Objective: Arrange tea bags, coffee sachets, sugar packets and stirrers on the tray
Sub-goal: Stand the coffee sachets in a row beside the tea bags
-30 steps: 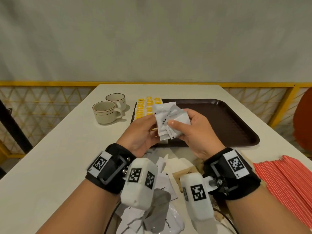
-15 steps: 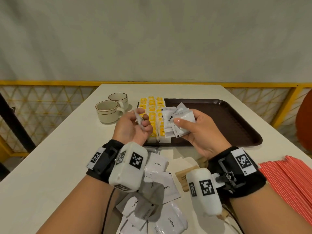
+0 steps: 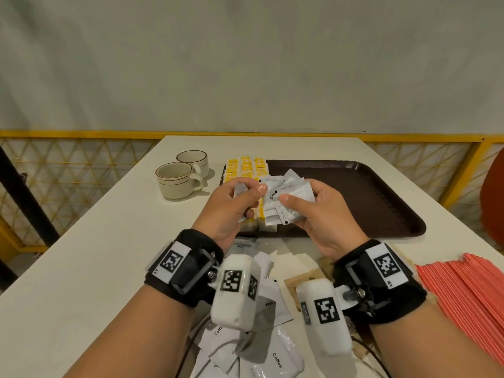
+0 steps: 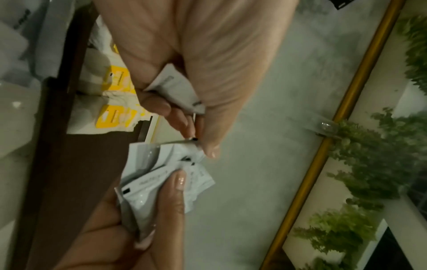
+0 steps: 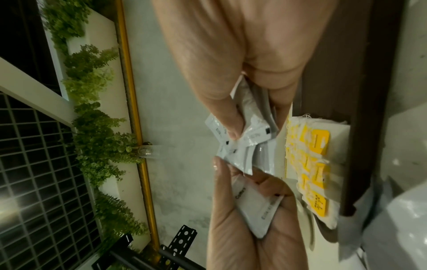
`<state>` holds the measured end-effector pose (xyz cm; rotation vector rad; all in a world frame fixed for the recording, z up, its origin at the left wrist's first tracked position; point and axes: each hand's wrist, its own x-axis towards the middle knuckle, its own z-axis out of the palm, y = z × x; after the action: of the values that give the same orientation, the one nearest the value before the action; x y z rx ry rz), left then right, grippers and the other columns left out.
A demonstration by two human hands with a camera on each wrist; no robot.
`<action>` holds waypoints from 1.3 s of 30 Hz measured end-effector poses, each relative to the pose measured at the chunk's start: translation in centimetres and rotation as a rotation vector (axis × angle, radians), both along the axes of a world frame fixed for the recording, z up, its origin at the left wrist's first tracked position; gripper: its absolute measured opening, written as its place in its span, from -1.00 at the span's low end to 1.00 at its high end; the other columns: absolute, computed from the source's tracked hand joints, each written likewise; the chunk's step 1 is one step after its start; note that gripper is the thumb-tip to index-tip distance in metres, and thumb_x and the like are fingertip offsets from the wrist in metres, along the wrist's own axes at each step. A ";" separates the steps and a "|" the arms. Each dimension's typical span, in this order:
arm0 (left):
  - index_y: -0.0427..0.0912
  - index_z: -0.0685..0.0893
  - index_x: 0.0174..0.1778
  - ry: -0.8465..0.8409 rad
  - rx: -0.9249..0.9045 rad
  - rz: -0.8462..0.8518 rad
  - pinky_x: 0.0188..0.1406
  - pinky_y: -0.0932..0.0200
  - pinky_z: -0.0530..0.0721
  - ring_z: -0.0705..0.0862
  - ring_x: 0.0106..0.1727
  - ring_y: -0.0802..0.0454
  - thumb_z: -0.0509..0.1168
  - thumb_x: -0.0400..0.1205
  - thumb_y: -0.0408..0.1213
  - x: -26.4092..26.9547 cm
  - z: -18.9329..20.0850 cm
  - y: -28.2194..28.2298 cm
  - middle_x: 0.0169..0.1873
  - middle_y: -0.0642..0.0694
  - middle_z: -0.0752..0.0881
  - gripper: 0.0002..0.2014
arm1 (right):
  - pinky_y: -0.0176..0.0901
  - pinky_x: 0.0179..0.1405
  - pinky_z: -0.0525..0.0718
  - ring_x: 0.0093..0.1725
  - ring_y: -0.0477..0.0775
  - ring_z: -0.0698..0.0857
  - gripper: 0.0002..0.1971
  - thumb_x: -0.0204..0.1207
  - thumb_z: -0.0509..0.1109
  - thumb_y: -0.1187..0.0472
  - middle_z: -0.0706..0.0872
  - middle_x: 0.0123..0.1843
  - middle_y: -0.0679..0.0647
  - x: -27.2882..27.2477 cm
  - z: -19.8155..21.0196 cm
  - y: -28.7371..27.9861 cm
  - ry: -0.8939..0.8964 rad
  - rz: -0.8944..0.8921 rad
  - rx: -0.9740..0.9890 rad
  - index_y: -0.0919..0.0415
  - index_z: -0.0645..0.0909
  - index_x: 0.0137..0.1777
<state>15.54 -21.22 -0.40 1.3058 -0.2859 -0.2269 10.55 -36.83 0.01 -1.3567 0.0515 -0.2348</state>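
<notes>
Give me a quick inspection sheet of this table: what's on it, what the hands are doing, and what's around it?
Surface: pale table, brown tray on it.
Job's things: yellow-tagged tea bags in rows on the tray's left end; loose coffee sachets on the table's near edge; red stirrers stacked at right.
Clutter: two cups left of the tray; brown packets near the wrists.
Hands: left hand pinches one white sachet; right hand grips a fanned bunch of sachets, both above the tray's near left corner.
Cables: dark cable by the right wrist.
Surroundings: grey wall, yellow railing, plants in the wrist views.
</notes>
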 end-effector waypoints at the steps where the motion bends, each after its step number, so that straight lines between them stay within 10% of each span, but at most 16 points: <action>1: -0.11 0.65 -0.22 -0.014 0.010 0.014 -0.35 0.21 0.48 0.56 -0.29 0.06 0.42 0.55 -0.32 0.0 -0.1 -0.1 -0.27 -0.06 0.67 -0.92 | 0.10 0.05 0.77 0.05 0.22 0.80 -0.72 0.47 0.44 0.46 0.80 0.07 0.26 -0.1 0.0 0.1 0.003 0.022 -0.005 0.31 0.63 0.18; 11: -0.16 0.59 -0.12 0.018 -0.135 0.066 -0.33 0.16 0.64 0.71 -0.23 0.02 0.23 0.69 -0.36 0.6 -0.3 -0.1 -0.20 -0.12 0.74 -0.91 | 0.08 0.03 0.78 0.02 0.19 0.81 -0.74 0.47 0.45 0.44 0.80 0.05 0.24 -0.1 -0.1 0.0 0.025 0.018 -0.053 0.29 0.63 0.15; 17: -0.22 0.59 0.03 0.261 -0.137 -0.131 -0.62 0.34 0.51 0.58 -0.56 0.13 0.12 0.72 -0.47 1.4 0.1 1.1 -0.44 -0.09 0.70 -0.84 | 0.14 0.14 0.74 0.13 0.13 0.78 -0.70 0.49 0.40 0.48 0.75 0.23 0.18 -0.1 0.9 -2.0 -0.015 0.059 -0.040 0.33 0.60 0.21; 21: -0.24 0.61 0.00 0.290 0.018 -0.317 -0.65 0.40 0.40 0.46 -0.62 0.15 0.21 0.66 -0.46 1.2 0.3 1.3 -0.47 -0.10 0.66 -0.90 | -0.05 0.21 0.70 0.36 -0.12 0.63 -0.68 0.42 0.47 0.47 0.57 0.45 -0.22 -0.8 1.2 -2.2 -0.110 0.299 -0.370 0.29 0.68 0.17; 25: -0.22 0.69 -0.08 0.237 0.134 -0.420 -0.56 0.32 0.20 0.37 -0.61 0.13 0.35 0.51 -0.30 1.2 -0.2 1.3 -0.47 -0.13 0.49 -0.88 | 0.00 0.12 0.75 0.12 0.03 0.76 -0.69 0.41 0.54 0.37 0.79 0.14 0.00 -1.1 1.0 -1.8 -0.102 0.293 -0.590 0.17 0.72 0.15; 31: -0.15 0.65 -0.10 0.347 0.038 -0.243 -0.59 0.34 0.28 0.38 -0.54 0.10 0.22 0.69 -0.26 1.0 -0.1 1.1 -0.45 -0.10 0.57 -0.87 | -0.02 -0.05 0.78 -0.07 0.18 0.80 -0.79 0.43 0.45 0.51 0.81 -0.01 0.30 -0.5 0.7 -1.8 0.034 0.216 -0.181 0.40 0.69 0.06; 36: -0.22 0.58 0.30 0.398 -0.233 -0.117 -0.64 0.36 0.45 0.47 -0.48 0.13 0.21 0.64 0.07 1.0 -0.1 0.2 -0.22 -0.12 0.62 -0.53 | -0.01 -0.09 0.80 -0.06 0.17 0.81 -0.78 0.45 0.39 0.54 0.81 0.01 0.31 -0.2 0.6 -1.5 0.132 0.204 0.058 0.42 0.67 0.08; 39: -0.23 0.60 0.28 0.356 -0.229 -0.087 -0.59 0.39 0.45 0.54 -0.45 0.18 0.30 0.62 -0.11 0.9 -0.3 -0.2 -0.21 -0.09 0.62 -0.63 | 0.02 -0.04 0.80 0.01 0.23 0.80 -0.77 0.46 0.42 0.51 0.81 0.03 0.28 -0.1 0.4 -1.3 0.102 0.136 0.018 0.38 0.69 0.10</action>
<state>16.40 -21.43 -0.69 1.0063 -0.0623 -0.4805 10.44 -38.10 0.37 -1.3474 0.0465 -0.0510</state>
